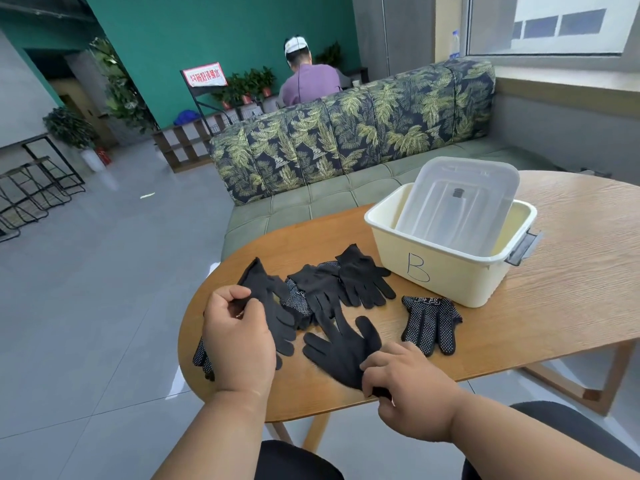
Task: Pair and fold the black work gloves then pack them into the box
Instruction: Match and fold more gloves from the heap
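Fingers of the left hand (239, 327) curl and pinch a plain black glove (273, 306) left of the box (446, 268); the right hand (408, 386) pinches the cuff of another plain glove (343, 348) in front of the box. More gloves (346, 282) are heaped near the box's left side, and 1 dotted glove (431, 323) lies just before it. The lid (460, 202) leans inside. The knit looks light, limp and grippy, so cuffs seem the best hold.

Head camera looks down, close over table (554, 289).
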Demonstrator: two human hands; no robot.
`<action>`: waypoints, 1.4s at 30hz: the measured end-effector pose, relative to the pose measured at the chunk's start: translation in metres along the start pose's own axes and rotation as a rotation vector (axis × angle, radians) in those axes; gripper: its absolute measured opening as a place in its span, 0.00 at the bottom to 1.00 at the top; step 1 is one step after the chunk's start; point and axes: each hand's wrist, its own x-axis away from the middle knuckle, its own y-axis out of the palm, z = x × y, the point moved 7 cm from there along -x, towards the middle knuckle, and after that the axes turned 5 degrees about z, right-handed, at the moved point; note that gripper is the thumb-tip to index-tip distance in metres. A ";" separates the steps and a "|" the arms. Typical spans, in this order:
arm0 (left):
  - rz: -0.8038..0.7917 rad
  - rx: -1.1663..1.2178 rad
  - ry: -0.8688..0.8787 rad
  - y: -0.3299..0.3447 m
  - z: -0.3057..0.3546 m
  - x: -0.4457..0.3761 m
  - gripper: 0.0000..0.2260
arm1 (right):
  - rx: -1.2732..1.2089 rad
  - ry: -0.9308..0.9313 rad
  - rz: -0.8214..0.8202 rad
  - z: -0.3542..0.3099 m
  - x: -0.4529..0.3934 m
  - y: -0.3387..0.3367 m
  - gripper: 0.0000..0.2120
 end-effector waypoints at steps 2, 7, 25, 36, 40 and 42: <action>-0.021 0.023 0.103 0.011 0.004 0.000 0.16 | -0.012 0.017 0.011 0.003 0.001 -0.001 0.13; -0.383 -0.185 0.435 0.071 -0.011 0.039 0.21 | 0.022 0.067 0.079 0.012 -0.002 0.000 0.11; -0.759 -0.435 0.485 0.097 -0.109 0.092 0.06 | -0.053 0.372 0.254 0.041 0.002 -0.020 0.14; -0.863 -0.365 0.564 0.105 -0.112 0.116 0.07 | -0.090 0.455 0.213 0.048 0.006 -0.017 0.13; -0.930 -0.391 0.597 0.103 -0.110 0.118 0.14 | -0.019 0.453 0.225 0.046 0.008 -0.018 0.09; -0.938 -0.394 0.606 0.101 -0.108 0.118 0.19 | -0.010 0.447 0.220 0.045 0.009 -0.017 0.10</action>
